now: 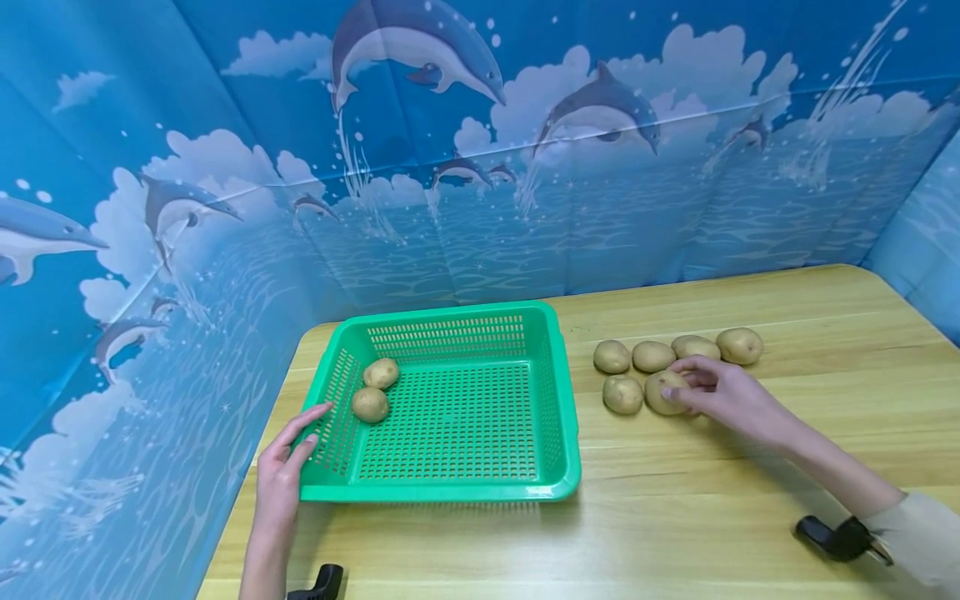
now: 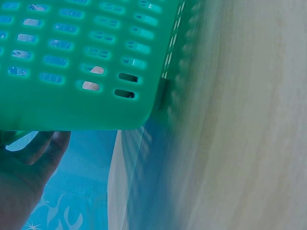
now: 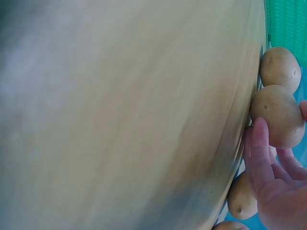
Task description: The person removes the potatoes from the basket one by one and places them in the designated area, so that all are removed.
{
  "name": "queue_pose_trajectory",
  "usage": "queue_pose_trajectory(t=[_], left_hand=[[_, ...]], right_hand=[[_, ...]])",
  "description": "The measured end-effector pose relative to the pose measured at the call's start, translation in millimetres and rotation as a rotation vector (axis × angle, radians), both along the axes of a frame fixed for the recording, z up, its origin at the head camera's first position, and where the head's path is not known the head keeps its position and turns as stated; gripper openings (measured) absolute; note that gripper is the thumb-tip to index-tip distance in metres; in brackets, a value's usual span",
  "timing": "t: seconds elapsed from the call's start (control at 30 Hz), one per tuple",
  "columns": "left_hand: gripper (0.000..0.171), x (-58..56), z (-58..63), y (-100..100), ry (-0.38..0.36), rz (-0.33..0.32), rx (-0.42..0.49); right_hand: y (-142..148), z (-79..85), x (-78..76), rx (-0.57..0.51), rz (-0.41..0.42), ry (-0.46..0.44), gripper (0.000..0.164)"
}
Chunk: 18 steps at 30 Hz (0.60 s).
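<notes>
My left hand (image 1: pixel 279 479) holds the left rim of a green plastic basket (image 1: pixel 442 493), and in the left wrist view its fingers (image 2: pixel 50 148) reach behind the rim. Two potatoes (image 1: pixel 371 405) lie inside, by the basket's left wall. To the right of the basket, my right hand (image 1: pixel 716 396) grips a potato (image 1: pixel 662 392) between thumb and fingers. The right wrist view shows this potato (image 3: pixel 278 115) low by the tabletop, just beside another potato (image 3: pixel 280 69).
Several more potatoes stand in two rows on the wooden table (image 1: pixel 675 517), including one (image 1: pixel 622 394) left of the gripped one and one (image 1: pixel 739 345) at the far right. A blue dolphin-print curtain (image 1: pixel 480 217) rises behind the table and along its sides.
</notes>
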<state>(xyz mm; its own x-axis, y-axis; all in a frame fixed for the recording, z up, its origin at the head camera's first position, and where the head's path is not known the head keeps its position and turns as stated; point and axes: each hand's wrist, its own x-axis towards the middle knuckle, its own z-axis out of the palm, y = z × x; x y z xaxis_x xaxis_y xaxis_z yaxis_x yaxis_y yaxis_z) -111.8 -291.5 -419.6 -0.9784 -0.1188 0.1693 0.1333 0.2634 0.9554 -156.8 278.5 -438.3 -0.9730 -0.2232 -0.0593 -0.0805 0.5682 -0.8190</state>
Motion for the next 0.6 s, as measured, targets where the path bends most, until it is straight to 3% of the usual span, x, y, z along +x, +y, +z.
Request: queue_pose_trajectory(t=[0.23, 0.6], left_hand=[[0.036, 0.3, -0.8, -0.2, 0.004, -0.002, 0.008], [0.036, -0.8, -1.2, -0.2, 0.009, -0.002, 0.01]], right_hand=[[0.1, 0.8, -0.6, -0.032, 0.001, -0.043, 0.058], [1.7, -1.0, -1.0, 0.084, -0.011, 0.041, 0.058]])
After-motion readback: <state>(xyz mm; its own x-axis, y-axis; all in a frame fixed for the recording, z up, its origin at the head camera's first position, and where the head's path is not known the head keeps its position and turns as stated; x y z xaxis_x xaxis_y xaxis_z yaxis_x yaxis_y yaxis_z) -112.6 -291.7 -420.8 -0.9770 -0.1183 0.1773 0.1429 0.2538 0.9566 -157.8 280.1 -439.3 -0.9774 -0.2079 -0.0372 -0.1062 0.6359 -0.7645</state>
